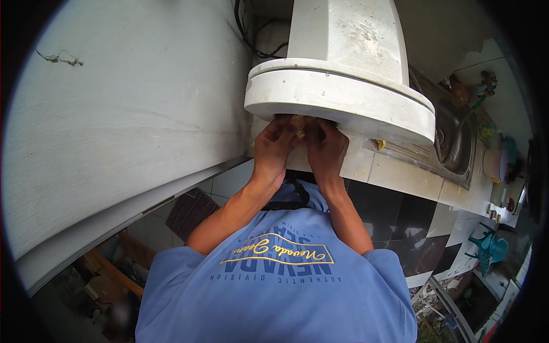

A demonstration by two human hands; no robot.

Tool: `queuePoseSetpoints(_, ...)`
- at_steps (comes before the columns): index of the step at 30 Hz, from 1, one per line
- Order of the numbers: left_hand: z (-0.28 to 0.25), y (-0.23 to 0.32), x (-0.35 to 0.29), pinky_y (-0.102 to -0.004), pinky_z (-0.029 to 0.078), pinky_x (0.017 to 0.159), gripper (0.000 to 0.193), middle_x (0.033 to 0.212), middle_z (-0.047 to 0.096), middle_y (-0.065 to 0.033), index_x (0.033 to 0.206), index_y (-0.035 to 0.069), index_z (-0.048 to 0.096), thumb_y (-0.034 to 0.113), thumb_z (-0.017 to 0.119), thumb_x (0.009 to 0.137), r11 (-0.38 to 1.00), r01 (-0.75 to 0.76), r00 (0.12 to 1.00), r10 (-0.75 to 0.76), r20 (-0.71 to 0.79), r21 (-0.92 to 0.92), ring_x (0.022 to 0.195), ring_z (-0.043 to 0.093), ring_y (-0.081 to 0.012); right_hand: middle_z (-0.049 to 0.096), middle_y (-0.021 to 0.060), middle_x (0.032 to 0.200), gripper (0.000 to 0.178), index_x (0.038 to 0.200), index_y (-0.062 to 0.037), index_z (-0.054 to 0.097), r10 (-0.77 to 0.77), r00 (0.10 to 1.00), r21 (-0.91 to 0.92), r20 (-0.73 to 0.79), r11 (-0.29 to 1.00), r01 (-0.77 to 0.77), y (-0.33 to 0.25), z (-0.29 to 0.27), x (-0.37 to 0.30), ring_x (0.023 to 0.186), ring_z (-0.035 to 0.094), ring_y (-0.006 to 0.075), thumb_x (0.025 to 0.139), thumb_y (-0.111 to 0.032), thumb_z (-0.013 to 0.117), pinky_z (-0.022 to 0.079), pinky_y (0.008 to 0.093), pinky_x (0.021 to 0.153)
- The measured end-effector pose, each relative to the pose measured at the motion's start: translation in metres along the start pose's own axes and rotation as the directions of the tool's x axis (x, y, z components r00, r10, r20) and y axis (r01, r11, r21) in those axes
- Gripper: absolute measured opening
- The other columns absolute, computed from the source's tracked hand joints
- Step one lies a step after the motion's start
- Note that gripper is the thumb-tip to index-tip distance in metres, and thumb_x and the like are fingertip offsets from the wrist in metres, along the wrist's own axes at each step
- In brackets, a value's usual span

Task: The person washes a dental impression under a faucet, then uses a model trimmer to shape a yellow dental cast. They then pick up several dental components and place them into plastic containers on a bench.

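My left hand and my right hand are close together just under the front rim of a white range hood, above the counter. A small, crumpled-looking pale yellow piece sits between the fingertips of both hands. What kind of thing it is cannot be made out. The fingers of each hand are bent and pinched around it. Part of the fingertips and whatever lies beyond them is hidden by the hood's rim.
The tiled counter runs right to a steel sink, with a small yellow item beside the drainboard. A white wall stands close on my left. Black cables hang behind the hood. A teal plastic stool stands lower right.
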State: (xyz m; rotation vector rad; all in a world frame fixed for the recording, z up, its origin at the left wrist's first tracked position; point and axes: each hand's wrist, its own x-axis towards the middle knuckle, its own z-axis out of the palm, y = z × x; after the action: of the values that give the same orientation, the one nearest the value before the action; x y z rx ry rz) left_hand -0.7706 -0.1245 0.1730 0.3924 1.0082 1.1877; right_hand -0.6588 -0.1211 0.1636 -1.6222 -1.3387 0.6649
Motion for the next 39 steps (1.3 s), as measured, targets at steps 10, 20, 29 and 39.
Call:
queuePoseSetpoints(10, -0.001, 0.001, -0.004, -0.0298, 0.05, 0.087, 0.021, 0.105, 0.062, -0.0058, 0.109, 0.003, 0.058, 0.01, 0.063, 0.09, 0.999, -0.001, 1.0, 0.001, -0.001, -0.041, 0.096, 0.061, -0.0155, 0.067, 0.0154, 0.073, 0.01, 0.089, -0.0042, 0.07, -0.025, 1.0, 0.016, -0.012, 1.0, 0.025, -0.005, 0.002, 0.0, 0.065, 0.066, 0.0295, 0.083, -0.007, 0.063, 0.049, 0.0352, 0.06)
queuePoseSetpoints(20, -0.005, 0.013, -0.011, -0.0305, 0.049, 0.091, 0.031, 0.112, 0.059, -0.0069, 0.117, 0.0, 0.054, 0.011, 0.063, 0.09, 0.992, -0.045, 0.993, 0.031, 0.111, 0.12, 0.101, 0.058, -0.0153, 0.067, 0.0146, 0.075, 0.013, 0.09, -0.0035, 0.069, 0.014, 0.989, 0.002, 0.15, 1.0, -0.015, -0.009, -0.013, 0.002, 0.065, 0.066, 0.0279, 0.084, -0.014, 0.065, 0.05, 0.0337, 0.059)
queuePoseSetpoints(29, -0.017, 0.021, -0.01, -0.0283, 0.051, 0.087, 0.029, 0.107, 0.062, -0.0082, 0.115, -0.003, 0.055, 0.013, 0.061, 0.091, 0.948, 0.01, 0.986, -0.061, 0.153, 0.319, 0.097, 0.061, -0.0145, 0.068, 0.0162, 0.082, 0.018, 0.095, -0.0002, 0.068, -0.022, 0.95, 0.061, 0.311, 0.998, 0.003, -0.013, -0.027, -0.004, 0.069, 0.068, 0.0236, 0.087, -0.016, 0.064, 0.051, 0.0306, 0.063)
queuePoseSetpoints(39, -0.007, 0.008, -0.008, -0.0308, 0.053, 0.089, 0.025, 0.106, 0.062, -0.0129, 0.113, -0.005, 0.054, 0.007, 0.059, 0.092, 0.997, -0.062, 0.996, 0.06, 0.073, 0.039, 0.093, 0.064, -0.0187, 0.069, 0.0088, 0.09, 0.025, 0.103, 0.0057, 0.064, 0.249, 0.922, 0.467, 0.296, 0.804, -0.367, -0.003, -0.023, -0.007, 0.082, 0.065, 0.0123, 0.084, -0.009, 0.068, 0.05, 0.0246, 0.075)
